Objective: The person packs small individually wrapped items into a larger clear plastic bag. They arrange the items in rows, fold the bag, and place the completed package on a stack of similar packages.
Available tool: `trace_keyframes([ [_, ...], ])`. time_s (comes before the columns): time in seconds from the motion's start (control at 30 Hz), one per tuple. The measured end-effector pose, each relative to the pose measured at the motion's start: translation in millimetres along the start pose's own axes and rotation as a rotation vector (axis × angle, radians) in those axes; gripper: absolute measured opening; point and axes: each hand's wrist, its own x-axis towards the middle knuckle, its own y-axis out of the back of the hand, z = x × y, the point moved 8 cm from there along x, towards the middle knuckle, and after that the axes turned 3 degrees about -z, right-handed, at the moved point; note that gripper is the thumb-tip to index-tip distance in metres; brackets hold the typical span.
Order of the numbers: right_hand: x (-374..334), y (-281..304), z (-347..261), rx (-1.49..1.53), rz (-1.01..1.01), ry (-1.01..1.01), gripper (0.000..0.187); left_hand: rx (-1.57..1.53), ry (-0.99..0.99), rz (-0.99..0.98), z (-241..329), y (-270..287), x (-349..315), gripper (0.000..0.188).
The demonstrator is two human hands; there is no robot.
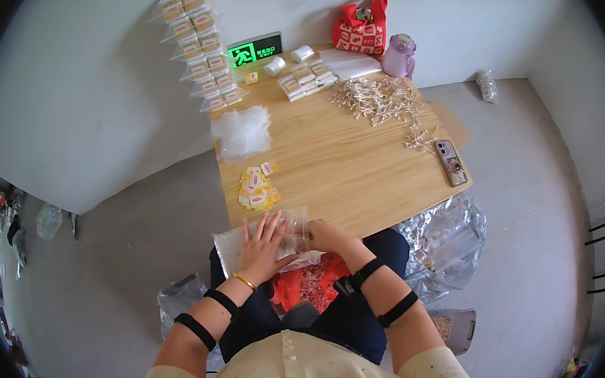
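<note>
Packing step at the near edge of the pale wooden table (358,162): left hand (263,248) released, pressing flat the clear plastic bag (229,243); right hand (327,236) pinches its edge, likely needing sealing next.

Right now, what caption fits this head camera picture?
Two hands, left hand and right hand, press a clear plastic bag on a wooden table.

Table centre (342,153) open: bare wood from the hands at 6 o'clock up toward 12. Obstacles: yellow packets (258,187) and clear bag heap (241,132) at 10 o'clock, loose cotton swabs (380,100) at 1 o'clock, phone (450,161) at 3 o'clock. Far edge crowded by packed swab bundles (305,79) and pink jug (399,56).
</note>
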Motion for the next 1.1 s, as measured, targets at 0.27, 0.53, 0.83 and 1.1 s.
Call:
trace_keyframes([
  [0.27,8,-10,-38,0.385,-0.365,0.085,0.063,-0.042,-0.014,0.003,-7,-1,-7,0.092],
  [0.53,3,-49,-30,0.716,-0.321,0.086,0.064,0.028,-0.055,-0.031,3,5,-9,0.093],
  [0.83,-11,-47,-57,0.068,-0.173,0.557,0.05,0.0,-0.087,-0.02,20,-1,-16,0.089],
  [1.1,-30,-53,-26,1.219,-0.482,0.017,0.055,-0.006,-0.094,0.007,19,-2,-17,0.08],
])
